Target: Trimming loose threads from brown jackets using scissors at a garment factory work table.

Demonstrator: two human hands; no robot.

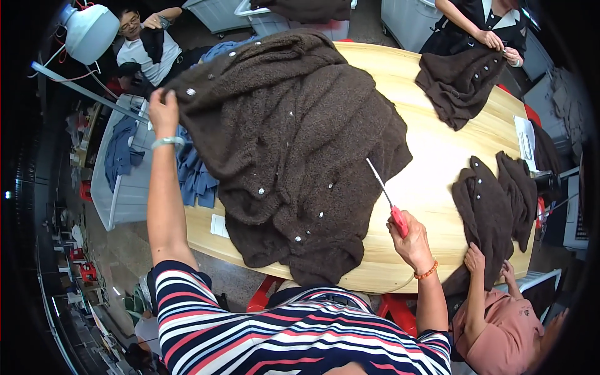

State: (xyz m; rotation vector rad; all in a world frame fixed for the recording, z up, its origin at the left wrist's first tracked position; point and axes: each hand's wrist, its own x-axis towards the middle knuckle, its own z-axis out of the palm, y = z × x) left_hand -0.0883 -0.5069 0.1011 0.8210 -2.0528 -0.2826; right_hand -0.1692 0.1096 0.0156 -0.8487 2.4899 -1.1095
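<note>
A large dark brown fuzzy knit garment point(269, 144), dotted with shiny round buttons, spreads over the wooden table in front of me. My left hand point(164, 112) reaches to its far left part and pinches the edge beside a button, lifting that side. To the right of the garment, my right hand point(412, 242) is closed around a red-handled tool point(399, 220) with a long thin metal shaft. The shaft points up and left, its tip close to the garment's right side. Whether the tip touches the cloth I cannot tell.
Across the pale table point(431, 169), a person in black handles another brown garment point(462, 81). At the right, a person in pink touches a third brown garment point(490, 206). Blue cloth point(195, 175) lies under the left side. A grey bin point(119, 181) and white lamp point(94, 31) stand left.
</note>
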